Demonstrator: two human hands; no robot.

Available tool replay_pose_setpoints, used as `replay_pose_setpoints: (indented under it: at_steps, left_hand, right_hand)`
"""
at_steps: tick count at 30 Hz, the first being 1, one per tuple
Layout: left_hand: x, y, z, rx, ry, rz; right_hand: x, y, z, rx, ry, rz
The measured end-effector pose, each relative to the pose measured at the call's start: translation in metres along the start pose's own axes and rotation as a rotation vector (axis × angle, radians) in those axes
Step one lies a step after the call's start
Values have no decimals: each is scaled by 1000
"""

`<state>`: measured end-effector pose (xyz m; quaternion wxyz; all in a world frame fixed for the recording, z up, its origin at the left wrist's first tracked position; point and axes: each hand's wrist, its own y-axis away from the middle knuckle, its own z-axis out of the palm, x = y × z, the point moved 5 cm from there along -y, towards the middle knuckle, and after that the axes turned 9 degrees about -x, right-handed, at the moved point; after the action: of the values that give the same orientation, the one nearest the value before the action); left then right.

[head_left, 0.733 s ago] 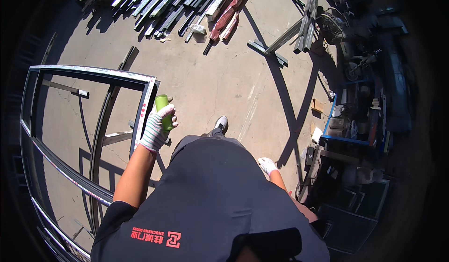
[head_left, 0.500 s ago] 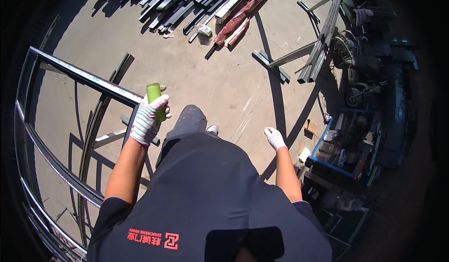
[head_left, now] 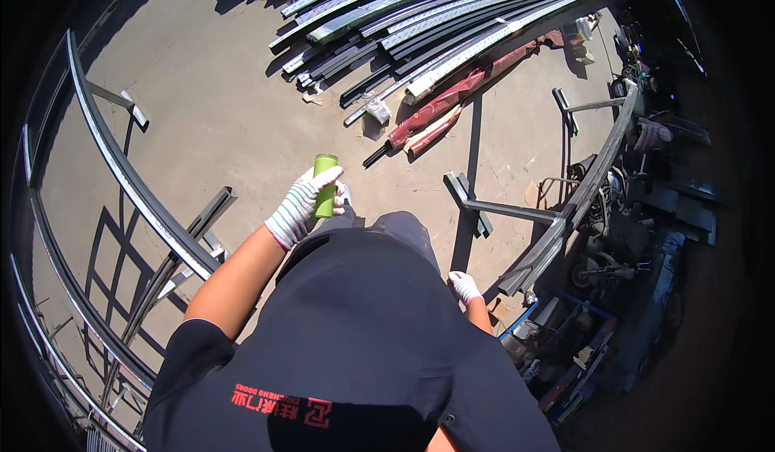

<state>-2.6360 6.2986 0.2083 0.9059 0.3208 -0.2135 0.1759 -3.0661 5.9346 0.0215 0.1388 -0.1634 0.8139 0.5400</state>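
My left hand [head_left: 300, 208], in a white knit glove with green stripes, is closed round a plain green cylinder [head_left: 326, 179] held upright in front of my body. What the cylinder is I cannot make out. My right hand [head_left: 465, 288], in a white glove with a pink cuff, hangs low at my right side. Its fingers are curled in and no object shows in them. Left of my left arm stands a dark metal frame [head_left: 129, 177] with pale strips along its bars; neither hand touches it.
Long metal profiles [head_left: 420, 24] lie stacked on the concrete ground ahead, beside a bundle in red wrapping [head_left: 452, 113]. To the right, grey bars rest on a metal stand [head_left: 508, 208]. Closer on that side is a blue-edged bin [head_left: 597, 335] of scrap. A motorbike [head_left: 601, 266] stands in shade.
The view has swung to the right, bringing more of the profile stack into sight. My left hand, still holding the green cylinder, has shifted away from the metal frame. My right hand has dropped lower.
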Motion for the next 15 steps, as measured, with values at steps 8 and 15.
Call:
replay_pose_setpoints:
  at_steps: [8,15]
  left_hand:
    - [138,-26,-49,40,38,167]
    - [251,-35,-123,293,98,358]
  right_hand:
    - [-119,-125,-46,-31,22,18]
    - [-315,-274,-50,-194,441,18]
